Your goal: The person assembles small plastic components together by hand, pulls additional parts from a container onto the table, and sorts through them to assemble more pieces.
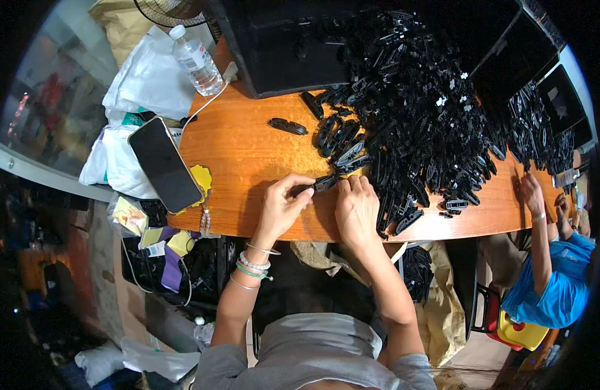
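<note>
My left hand (pixel 284 205) is closed in a pinch on a small, elongated black plastic part (pixel 325 182) near the table's front edge. Close beside it, my right hand (pixel 356 207) has its fingers curled down at the other end of that part. Its fingertips are hidden, so whatever they grip cannot be made out. Just beyond my hands lie several similar black parts (pixel 339 138) in a loose group. Another black part (pixel 287 126) rests alone, farther left on the wooden table (pixel 238 162).
A large heap of black plastic parts (pixel 423 110) covers the right half of the table. Behind stands a black tray (pixel 264 71). At left are a phone (pixel 165 164), a water bottle (pixel 197 64) and white bags (pixel 147 78). A person in blue (pixel 552 283) works at the right.
</note>
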